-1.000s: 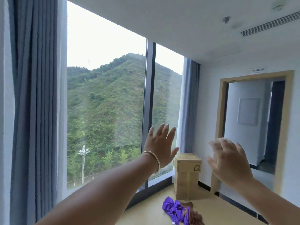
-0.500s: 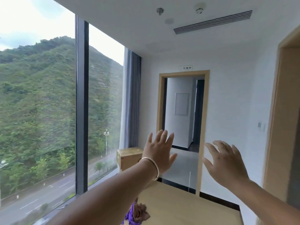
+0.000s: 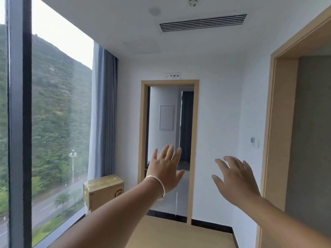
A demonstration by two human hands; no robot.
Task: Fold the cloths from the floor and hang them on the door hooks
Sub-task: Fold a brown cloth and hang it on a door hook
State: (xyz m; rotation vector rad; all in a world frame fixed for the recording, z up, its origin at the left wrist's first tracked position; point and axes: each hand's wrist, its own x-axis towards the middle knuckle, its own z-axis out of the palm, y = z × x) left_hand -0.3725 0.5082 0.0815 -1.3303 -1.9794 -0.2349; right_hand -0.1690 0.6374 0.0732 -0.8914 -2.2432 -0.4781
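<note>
Head camera shows the left hand (image 3: 165, 170) and right hand (image 3: 234, 179) raised with fingers spread, holding nothing, before a doorway (image 3: 170, 149). No cloths or door hooks are in view; with the gaze up, the floor pile could be overlooked.

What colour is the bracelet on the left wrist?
Silver, seen in the head view: the bracelet circles the left wrist.

Both arms outstretched, left hand (image 3: 165, 170) and right hand (image 3: 234, 178) empty, fingers (image 3: 169, 151) spread.
</note>
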